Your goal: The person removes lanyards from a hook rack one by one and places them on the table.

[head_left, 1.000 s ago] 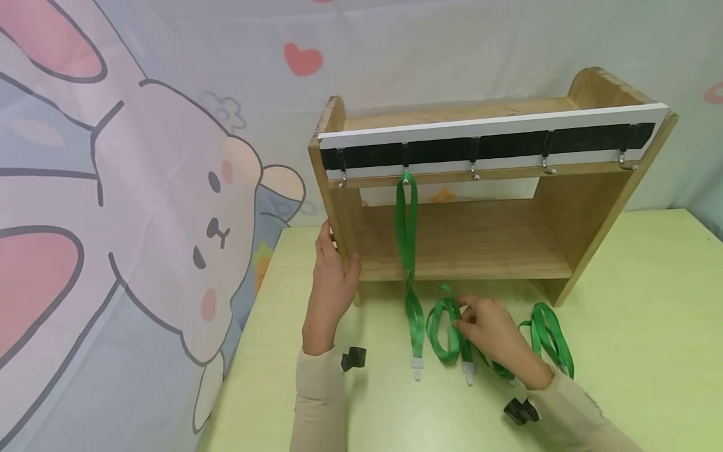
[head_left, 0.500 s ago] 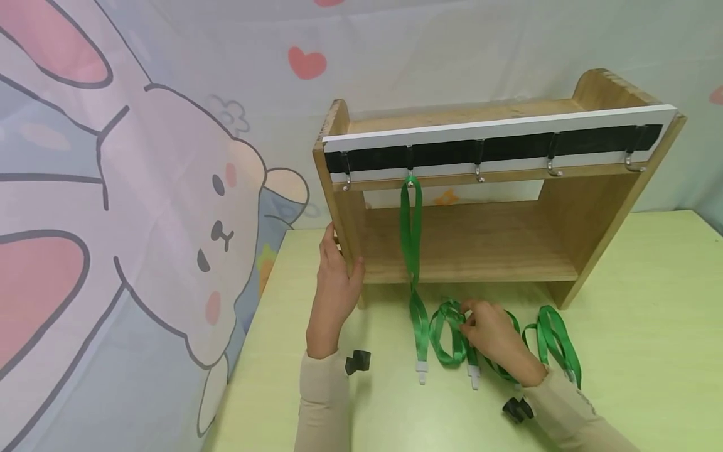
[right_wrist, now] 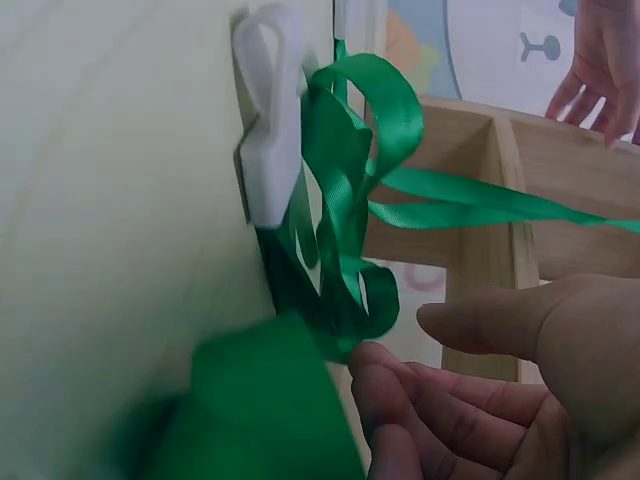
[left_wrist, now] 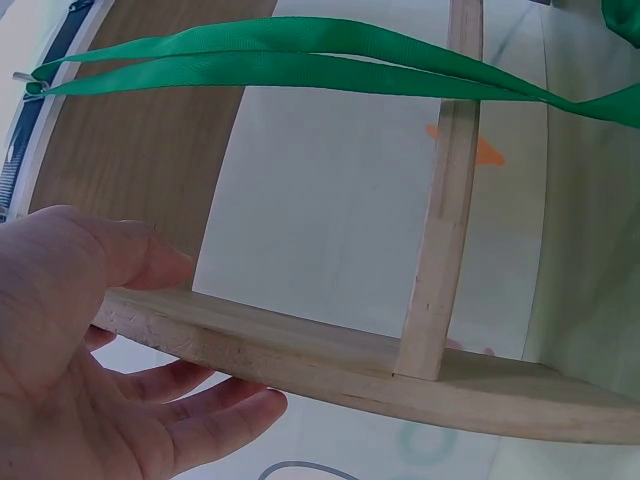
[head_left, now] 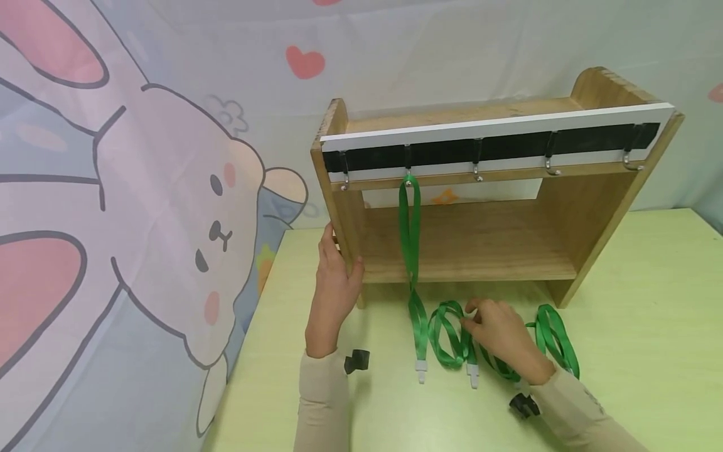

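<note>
My left hand (head_left: pixel 334 285) holds the left side panel of a small wooden shelf (head_left: pixel 480 242), thumb on the inner side and fingers along the outside. My right hand (head_left: pixel 499 329) is low over the table, beside a loosely coiled green lanyard (head_left: pixel 449 361) with a white clip (head_left: pixel 473 375). In the right wrist view its thumb and fingers stand apart, with no strap between them, fingertips right at the coil. Another green lanyard (head_left: pixel 409 232) hangs from the second hook from the left, its white clip end reaching down in front of the shelf.
A black and white strip (head_left: pixel 440 150) with several metal hooks runs along the shelf's top front. Two more green lanyards lie to the right: one partly under my right hand, another coil (head_left: pixel 556 339) beyond it. A cartoon-printed cloth (head_left: pixel 169 188) stands behind and left.
My right hand has let go of the coiled lanyard's upper strands, which have sunk to the table, and has drawn slightly right. My left hand keeps its place on the shelf.
</note>
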Motion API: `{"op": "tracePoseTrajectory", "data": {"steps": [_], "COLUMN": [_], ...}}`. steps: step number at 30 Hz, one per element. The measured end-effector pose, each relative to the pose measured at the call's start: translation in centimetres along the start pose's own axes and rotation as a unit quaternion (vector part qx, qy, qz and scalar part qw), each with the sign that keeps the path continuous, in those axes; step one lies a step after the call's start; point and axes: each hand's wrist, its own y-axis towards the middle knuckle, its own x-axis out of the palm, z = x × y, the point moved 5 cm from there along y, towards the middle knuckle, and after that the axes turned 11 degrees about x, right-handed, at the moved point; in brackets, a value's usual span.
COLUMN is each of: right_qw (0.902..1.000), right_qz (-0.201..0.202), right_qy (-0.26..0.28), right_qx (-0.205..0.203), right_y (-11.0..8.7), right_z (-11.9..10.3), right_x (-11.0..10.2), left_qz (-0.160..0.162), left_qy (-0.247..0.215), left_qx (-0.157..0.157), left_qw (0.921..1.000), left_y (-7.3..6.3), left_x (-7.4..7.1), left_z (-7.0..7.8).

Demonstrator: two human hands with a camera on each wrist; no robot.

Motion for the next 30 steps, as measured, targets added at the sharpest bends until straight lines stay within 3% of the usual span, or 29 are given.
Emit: {"op": "tracePoseTrajectory", "data": {"steps": [13, 20, 24, 30], "right_qw": [0.9995, 0.9944, 0.9908, 0.9764], "right_qz": [0.015, 0.068, 0.101, 0.167], "right_qy": [0.014, 0.031, 0.051, 0.106], "right_qx": [-0.022, -0.075, -0.074, -0.087], "right_y": [-0.9, -1.7, -1.7, -1.7], "right_z": [-0.6, -2.5, -3.5, -4.6], "right_x": [-3.1, -5.5, -7.1, -9.5], "left_qz": [-0.003, -0.003, -0.006, -0.007], "left_qy": [-0.004, -0.007, -0.008, -0.01], "left_qx": [-0.009, -0.003, -0.005, -0.005], "left_qw": [0.9999, 1.0, 0.9999, 0.9999], "left_y": [0.0, 0.0, 0.0, 0.0], "left_x": [0.1, 0.0, 0.0, 0.0], "left_z": [-0.3, -0.2, -0.2, -0.3]}}
